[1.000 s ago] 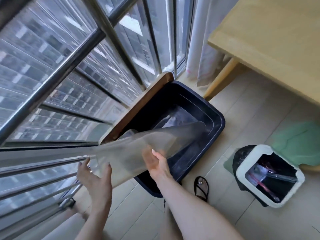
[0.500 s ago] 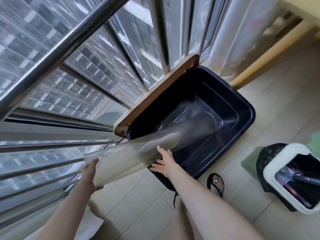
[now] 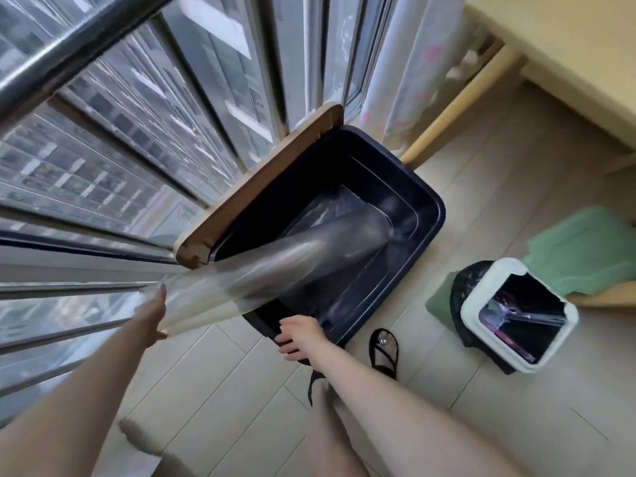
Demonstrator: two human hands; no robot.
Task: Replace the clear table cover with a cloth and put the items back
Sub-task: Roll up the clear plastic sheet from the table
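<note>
Stowing the clear table cover looks to be the step in hand. Rolled into a loose tube, it slants from the left hand down into the dark storage bin. Its far end sits low inside toward the far right corner, and its near end juts out over the near left corner. The left hand grips that near end, thumb over the top. The right hand holds nothing; its fingers are spread at the bin's near rim, though I cannot tell whether they press on it. A wooden lid stands propped along the bin's left edge.

The roll looks longer than the bin, so the next move probably calls for feeding it deeper or leaning it in a corner before letting go. After that, the green cloth, lying beyond the white waste bin, likely goes onto the table, whose visible corner is bare.
</note>
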